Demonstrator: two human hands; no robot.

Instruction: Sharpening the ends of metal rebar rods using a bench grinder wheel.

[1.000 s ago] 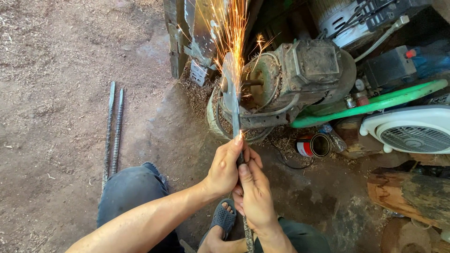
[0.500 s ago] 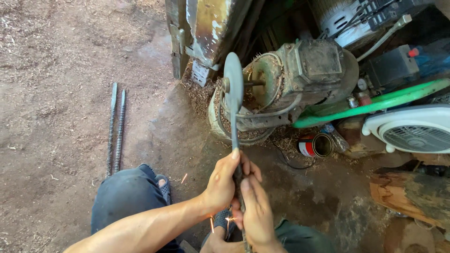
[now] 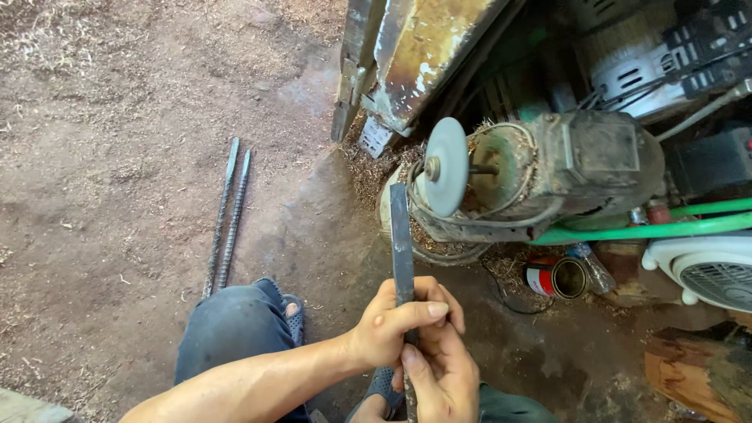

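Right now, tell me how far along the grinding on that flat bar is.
In hand: left hand and right hand grip the flat metal bar, its tip off the grinding wheel, no sparks. Done: cannot tell from the edge. Left: two ribbed rods lie untouched on the ground.

Only packaging I can spot is an open tin can (image 3: 558, 277) lying on its side on the dirt, right of my hands, red-and-white label. There's also a small white tag (image 3: 375, 138) further off, at the rusty metal frame's (image 3: 423, 55) foot.
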